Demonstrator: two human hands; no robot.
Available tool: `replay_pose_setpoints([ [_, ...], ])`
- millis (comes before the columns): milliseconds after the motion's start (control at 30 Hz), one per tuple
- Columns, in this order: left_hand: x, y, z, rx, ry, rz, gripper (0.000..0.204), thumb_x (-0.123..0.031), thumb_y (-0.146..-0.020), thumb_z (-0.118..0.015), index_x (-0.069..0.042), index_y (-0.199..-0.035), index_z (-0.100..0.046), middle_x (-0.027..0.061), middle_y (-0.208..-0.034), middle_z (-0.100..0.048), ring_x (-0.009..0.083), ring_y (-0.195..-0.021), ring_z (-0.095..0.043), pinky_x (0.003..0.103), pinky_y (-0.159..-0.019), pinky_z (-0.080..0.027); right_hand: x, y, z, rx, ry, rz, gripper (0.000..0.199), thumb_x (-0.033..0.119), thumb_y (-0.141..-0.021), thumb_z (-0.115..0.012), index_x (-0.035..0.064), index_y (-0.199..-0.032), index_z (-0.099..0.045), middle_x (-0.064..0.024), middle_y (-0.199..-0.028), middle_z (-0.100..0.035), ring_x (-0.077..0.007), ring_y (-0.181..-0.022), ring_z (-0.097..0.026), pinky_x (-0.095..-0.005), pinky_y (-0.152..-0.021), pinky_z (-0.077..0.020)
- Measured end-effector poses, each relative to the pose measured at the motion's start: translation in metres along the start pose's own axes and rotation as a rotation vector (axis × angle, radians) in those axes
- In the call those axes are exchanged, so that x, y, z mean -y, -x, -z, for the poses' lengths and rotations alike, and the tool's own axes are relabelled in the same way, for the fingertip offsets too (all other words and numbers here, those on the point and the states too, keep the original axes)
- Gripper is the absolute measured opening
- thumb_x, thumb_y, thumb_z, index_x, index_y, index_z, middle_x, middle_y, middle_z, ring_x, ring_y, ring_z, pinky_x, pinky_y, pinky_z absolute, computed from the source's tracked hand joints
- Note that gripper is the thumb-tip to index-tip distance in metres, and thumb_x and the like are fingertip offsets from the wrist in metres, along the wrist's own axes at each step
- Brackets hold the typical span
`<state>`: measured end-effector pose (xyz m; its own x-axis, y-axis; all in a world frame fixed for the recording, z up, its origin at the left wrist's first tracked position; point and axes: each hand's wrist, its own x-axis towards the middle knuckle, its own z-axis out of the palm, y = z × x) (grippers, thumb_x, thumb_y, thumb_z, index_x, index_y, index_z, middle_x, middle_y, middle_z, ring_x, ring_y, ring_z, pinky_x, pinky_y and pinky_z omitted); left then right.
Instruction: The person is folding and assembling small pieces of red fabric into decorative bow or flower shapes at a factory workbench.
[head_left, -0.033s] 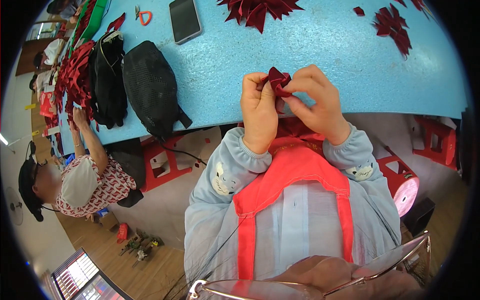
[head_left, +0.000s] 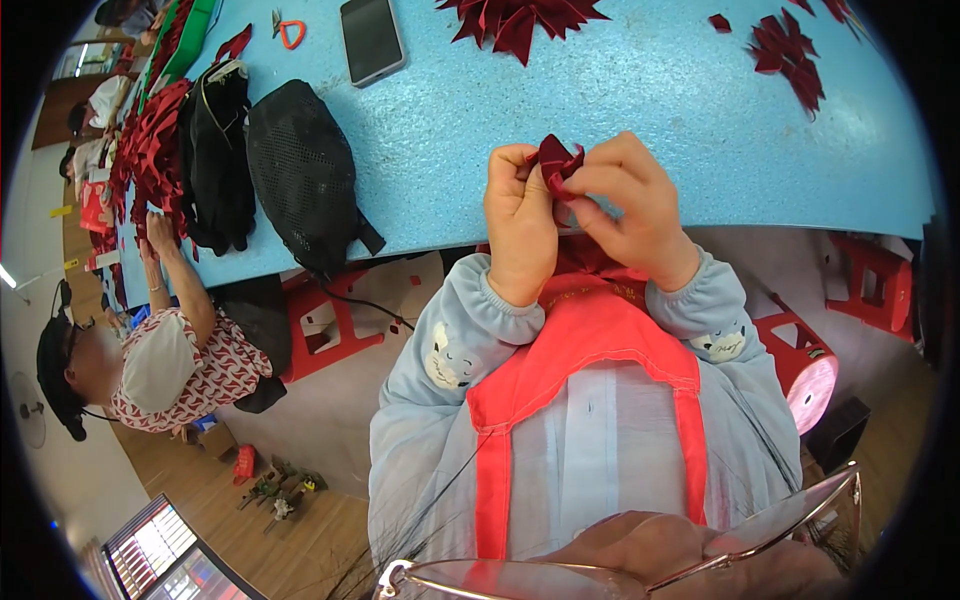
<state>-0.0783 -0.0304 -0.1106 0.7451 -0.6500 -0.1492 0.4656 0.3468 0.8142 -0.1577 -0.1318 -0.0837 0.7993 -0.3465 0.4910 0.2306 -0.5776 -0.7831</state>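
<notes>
Both my hands are raised together over the near edge of a blue table (head_left: pixel 650 90). My left hand (head_left: pixel 518 225) and my right hand (head_left: pixel 632 205) pinch a small folded dark red piece (head_left: pixel 556 160) between their fingertips. The piece sticks up above my thumbs, and most of it is hidden by my fingers. A star-shaped pile of dark red pieces (head_left: pixel 522 20) lies at the far middle of the table. More dark red pieces (head_left: pixel 790 50) lie at the far right.
A phone (head_left: pixel 371 40) and orange-handled scissors (head_left: pixel 288 30) lie at the table's far left. Two black bags (head_left: pixel 300 175) (head_left: pixel 215 150) sit on its left part. Another person (head_left: pixel 160 360) works at the left. Red stools (head_left: pixel 320 320) (head_left: pixel 815 375) stand under the table.
</notes>
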Motion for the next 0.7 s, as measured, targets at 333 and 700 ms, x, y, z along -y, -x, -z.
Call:
replay_pose_setpoints([
  [333,0.006,-0.002,0.02,0.083,0.281,0.117,0.014,-0.004,-0.091,-0.048,-0.005,-0.103,-0.043,0.0074,-0.093,-0.057,0.0128,-0.078,-0.056,0.024,-0.067,-0.046,0.001,0.004,-0.014,-0.059,0.086,0.24,0.025,-0.004,-0.065,-0.068,0.004,-0.087,-0.057,-0.0089,-0.084,-0.054,-0.0253,-0.073,-0.053,-0.0341,-0.063,-0.0435],
  [700,-0.002,0.005,0.011,0.053,-0.015,-0.012,0.01,-0.008,-0.092,-0.048,-0.005,-0.101,-0.043,0.0067,-0.086,-0.057,0.0096,-0.062,-0.048,0.022,-0.054,-0.04,-0.016,0.011,0.002,0.033,-0.576,-0.412,0.018,-0.005,-0.072,-0.059,0.0019,-0.088,-0.054,-0.0047,-0.085,-0.055,-0.0141,-0.075,-0.052,-0.0274,-0.067,-0.0425],
])
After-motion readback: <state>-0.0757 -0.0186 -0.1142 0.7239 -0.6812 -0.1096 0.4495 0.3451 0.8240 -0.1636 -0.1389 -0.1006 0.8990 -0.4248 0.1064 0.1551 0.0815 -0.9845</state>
